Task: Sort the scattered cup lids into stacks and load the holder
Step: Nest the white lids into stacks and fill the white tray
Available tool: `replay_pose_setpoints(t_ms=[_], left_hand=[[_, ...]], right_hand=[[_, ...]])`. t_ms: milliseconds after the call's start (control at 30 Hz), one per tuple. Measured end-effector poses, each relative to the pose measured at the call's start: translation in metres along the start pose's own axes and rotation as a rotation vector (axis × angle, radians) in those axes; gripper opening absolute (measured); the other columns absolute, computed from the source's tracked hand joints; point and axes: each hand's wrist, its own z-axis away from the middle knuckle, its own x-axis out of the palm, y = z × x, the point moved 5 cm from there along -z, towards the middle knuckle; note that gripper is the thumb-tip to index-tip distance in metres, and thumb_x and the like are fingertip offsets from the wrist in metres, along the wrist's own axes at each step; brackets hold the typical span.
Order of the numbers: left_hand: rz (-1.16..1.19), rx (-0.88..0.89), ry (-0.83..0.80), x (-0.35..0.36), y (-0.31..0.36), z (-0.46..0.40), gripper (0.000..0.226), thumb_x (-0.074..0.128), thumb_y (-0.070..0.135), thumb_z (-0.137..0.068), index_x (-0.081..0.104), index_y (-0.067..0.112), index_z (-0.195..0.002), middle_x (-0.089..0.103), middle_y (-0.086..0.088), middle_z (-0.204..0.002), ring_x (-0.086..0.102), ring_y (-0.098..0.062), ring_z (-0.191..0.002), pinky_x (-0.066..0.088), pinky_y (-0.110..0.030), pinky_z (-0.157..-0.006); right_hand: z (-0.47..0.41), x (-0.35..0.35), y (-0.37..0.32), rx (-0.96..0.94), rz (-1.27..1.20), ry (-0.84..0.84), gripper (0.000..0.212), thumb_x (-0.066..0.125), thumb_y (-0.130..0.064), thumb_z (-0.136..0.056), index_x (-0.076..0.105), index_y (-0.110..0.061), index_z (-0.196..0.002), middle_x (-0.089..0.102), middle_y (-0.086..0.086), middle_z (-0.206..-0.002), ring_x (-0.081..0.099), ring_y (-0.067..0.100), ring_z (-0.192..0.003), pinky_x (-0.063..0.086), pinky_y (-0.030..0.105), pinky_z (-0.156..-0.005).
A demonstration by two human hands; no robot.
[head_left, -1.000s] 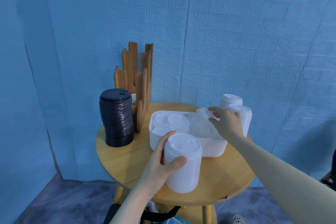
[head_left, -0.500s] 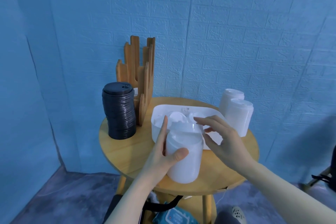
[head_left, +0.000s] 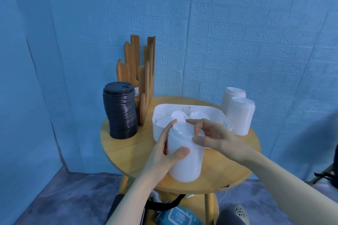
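Note:
A tall stack of white cup lids [head_left: 184, 166] stands near the front of the round wooden table [head_left: 128, 148]. My left hand [head_left: 164, 153] grips the stack's left side, thumb in front. My right hand [head_left: 214, 135] curls over the stack's top and pinches the topmost lid between thumb and fingers. Just behind is a white bin [head_left: 206, 110] with a few loose white lids [head_left: 178, 116] inside. The wooden slotted holder [head_left: 142, 71] stands upright at the back left.
A tall black lid stack [head_left: 119, 113] leans slightly next to the holder. Two more white lid stacks [head_left: 240, 117] stand at the back right near the table edge. A blue wipes pack [head_left: 178, 216] lies on the floor under the table. A blue wall is close behind.
My right hand has left the far side of the bin and come to the top of the front stack, bringing a lid onto it. My left hand kept its grip.

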Motion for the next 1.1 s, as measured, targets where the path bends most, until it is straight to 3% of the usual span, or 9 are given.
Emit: replay_pose_setpoints(t_ms=[133, 233, 467, 700, 867, 1000, 1100], left_hand=[[0.022, -0.012, -0.018, 0.001, 0.001, 0.001, 0.114, 0.089, 0.069, -0.043, 0.038, 0.047, -0.143, 0.059, 0.023, -0.135, 0.057, -0.001, -0.124, 0.05, -0.022, -0.096], [0.032, -0.009, -0.029, 0.001, 0.003, 0.001, 0.124, 0.087, 0.074, -0.037, 0.036, 0.041, -0.145, 0.055, 0.02, -0.14, 0.055, -0.002, -0.127, 0.049, -0.024, -0.098], [0.019, 0.012, -0.054, 0.003, 0.008, 0.003, 0.121, 0.083, 0.077, -0.038, 0.035, 0.041, -0.143, 0.055, 0.043, -0.125, 0.053, 0.014, -0.12, 0.046, -0.01, -0.091], [-0.009, -0.013, -0.025, 0.002, 0.005, 0.003, 0.115, 0.087, 0.073, -0.044, 0.043, 0.035, -0.142, 0.063, 0.021, -0.131, 0.059, -0.005, -0.124, 0.05, -0.023, -0.096], [-0.009, -0.008, -0.007, 0.002, 0.007, 0.003, 0.109, 0.082, 0.077, -0.049, 0.042, 0.033, -0.141, 0.06, 0.027, -0.13, 0.057, 0.0, -0.123, 0.048, -0.018, -0.094], [0.02, -0.018, 0.039, 0.001, 0.007, 0.0, 0.105, 0.082, 0.077, -0.047, 0.045, 0.035, -0.136, 0.061, 0.029, -0.125, 0.059, 0.001, -0.118, 0.049, -0.017, -0.09], [0.03, -0.02, 0.056, 0.002, 0.006, 0.0, 0.105, 0.083, 0.076, -0.045, 0.045, 0.035, -0.133, 0.063, 0.029, -0.119, 0.062, 0.002, -0.112, 0.051, -0.016, -0.085]], right_hand=[[-0.002, -0.003, 0.002, -0.03, 0.123, -0.012, 0.023, 0.07, -0.032, -0.079, 0.063, -0.027, -0.101, 0.056, -0.016, -0.134, 0.05, 0.003, -0.125, 0.041, 0.027, -0.102], [-0.001, -0.003, -0.003, -0.049, 0.209, -0.06, 0.034, 0.071, -0.035, -0.084, 0.063, -0.034, -0.117, 0.054, -0.018, -0.133, 0.044, 0.0, -0.128, 0.04, 0.017, -0.101], [0.001, 0.003, -0.01, -0.041, 0.438, 0.058, 0.041, 0.066, -0.058, -0.071, 0.067, -0.039, -0.108, 0.053, -0.013, -0.119, 0.049, -0.003, -0.112, 0.035, 0.006, -0.085], [0.012, 0.011, 0.007, -0.071, 0.178, 0.095, 0.028, 0.066, -0.048, -0.085, 0.066, -0.042, -0.112, 0.046, -0.019, -0.134, 0.043, -0.004, -0.128, 0.039, 0.015, -0.096], [0.019, 0.026, 0.019, -0.146, 0.111, 0.198, 0.032, 0.053, -0.042, -0.091, 0.06, -0.036, -0.122, 0.038, -0.027, -0.141, 0.041, -0.006, -0.126, 0.033, 0.008, -0.095], [0.012, 0.021, 0.018, -0.127, 0.122, 0.111, 0.031, 0.053, -0.04, -0.093, 0.061, -0.038, -0.122, 0.038, -0.023, -0.144, 0.038, -0.003, -0.132, 0.033, 0.01, -0.098], [0.005, 0.008, 0.011, -0.092, 0.128, 0.03, 0.029, 0.055, -0.041, -0.092, 0.067, -0.036, -0.117, 0.049, -0.019, -0.139, 0.043, -0.001, -0.129, 0.036, 0.014, -0.1]])
